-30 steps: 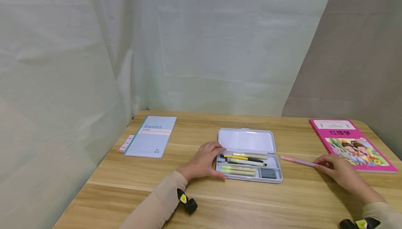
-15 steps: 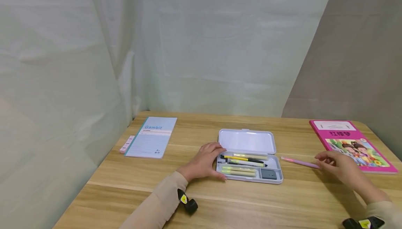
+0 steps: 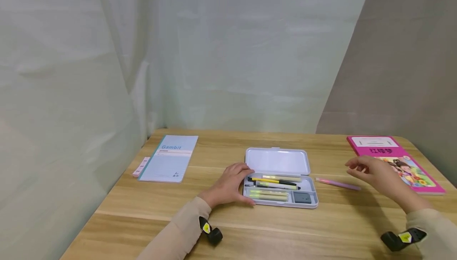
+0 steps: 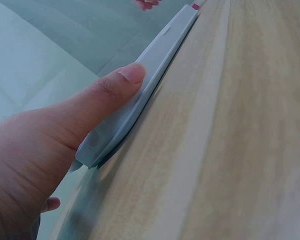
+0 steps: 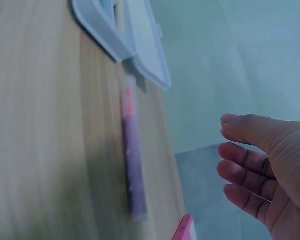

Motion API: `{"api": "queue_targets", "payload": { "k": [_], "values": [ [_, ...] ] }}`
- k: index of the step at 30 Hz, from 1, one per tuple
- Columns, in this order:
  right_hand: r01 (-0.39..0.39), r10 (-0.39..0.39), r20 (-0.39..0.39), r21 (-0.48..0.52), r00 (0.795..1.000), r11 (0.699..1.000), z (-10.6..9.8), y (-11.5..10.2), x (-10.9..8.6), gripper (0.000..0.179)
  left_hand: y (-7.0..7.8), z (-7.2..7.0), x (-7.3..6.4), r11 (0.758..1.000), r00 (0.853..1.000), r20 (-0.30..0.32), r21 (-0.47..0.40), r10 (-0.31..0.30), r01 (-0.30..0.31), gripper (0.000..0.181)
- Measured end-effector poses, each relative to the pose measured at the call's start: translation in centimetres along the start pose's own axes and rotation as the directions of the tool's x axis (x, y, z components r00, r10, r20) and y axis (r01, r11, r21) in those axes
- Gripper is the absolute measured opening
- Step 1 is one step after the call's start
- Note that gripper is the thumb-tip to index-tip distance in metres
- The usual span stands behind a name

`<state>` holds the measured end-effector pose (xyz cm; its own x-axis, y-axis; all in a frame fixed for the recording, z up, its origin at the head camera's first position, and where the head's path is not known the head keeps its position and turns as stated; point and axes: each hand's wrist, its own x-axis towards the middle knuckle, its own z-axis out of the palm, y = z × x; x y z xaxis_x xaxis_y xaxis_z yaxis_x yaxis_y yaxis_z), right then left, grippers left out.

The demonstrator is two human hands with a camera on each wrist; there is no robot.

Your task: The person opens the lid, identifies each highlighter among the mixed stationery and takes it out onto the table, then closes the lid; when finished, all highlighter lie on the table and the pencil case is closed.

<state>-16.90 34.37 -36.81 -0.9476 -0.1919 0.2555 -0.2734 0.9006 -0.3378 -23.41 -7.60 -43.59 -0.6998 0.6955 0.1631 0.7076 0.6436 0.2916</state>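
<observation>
A white pencil case (image 3: pixel 312 201) lies with its lid (image 3: pixel 278 161) raised back, holding several pens and a dark grey eraser (image 3: pixel 302 197). My left hand (image 3: pixel 228 186) grips its left end, with the thumb along the front wall, as the left wrist view shows (image 4: pixel 85 110). To the right of the case, a purple pen (image 3: pixel 339 184) with a clear pink cap lies on the table; the right wrist view shows this pen (image 5: pixel 135 165) apart from my hand. My right hand (image 3: pixel 375 174) is raised over the table beyond the pen's right end, fingers loosely bent, holding nothing.
A pale blue notebook (image 3: pixel 169 161) lies at the left, partly over a pink and white item (image 3: pixel 140 167). The pink book (image 3: pixel 396 149) at the right is partly behind my right hand. A pale curtain (image 3: pixel 250 54) hangs along the table's back edge (image 3: pixel 228 132).
My right hand has let go of the purple pen, risen and drawn back from it. The pen stays on the table, and my left hand keeps its hold on the pencil case.
</observation>
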Motion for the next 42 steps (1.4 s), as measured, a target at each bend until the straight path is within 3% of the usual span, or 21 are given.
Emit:
{"api": "queue_targets", "payload": {
  "k": [9, 15, 23, 42],
  "values": [
    [0.041, -0.045, 0.060, 0.060, 0.997, 0.997, -0.1, -2.9, 2.1, 0.014, -0.1, -0.1, -0.4, 1.000, 1.000, 0.001, -0.018, -0.006, 0.006, 0.094],
    [0.052, -0.064, 0.107, 0.109, 0.992, 0.993, 1.1, -4.5, 2.9, 0.017, -0.2, -0.2, -0.5, 1.000, 1.000, 0.006, -0.010, -0.012, 0.012, 0.095],
    [0.099, -0.116, 0.135, 0.125, 0.984, 0.987, 2.6, -6.1, 3.3, 0.016, -0.1, -0.2, -0.3, 1.000, 1.000, -0.003, 0.011, 0.016, -0.016, 0.095],
    [0.117, -0.172, 0.256, 0.216, 0.951, 0.969, 6.3, -8.2, 3.9, 0.018, 0.1, 0.0, -0.1, 1.000, 1.000, 0.016, -0.010, -0.012, 0.013, 0.095]
  ]
}}
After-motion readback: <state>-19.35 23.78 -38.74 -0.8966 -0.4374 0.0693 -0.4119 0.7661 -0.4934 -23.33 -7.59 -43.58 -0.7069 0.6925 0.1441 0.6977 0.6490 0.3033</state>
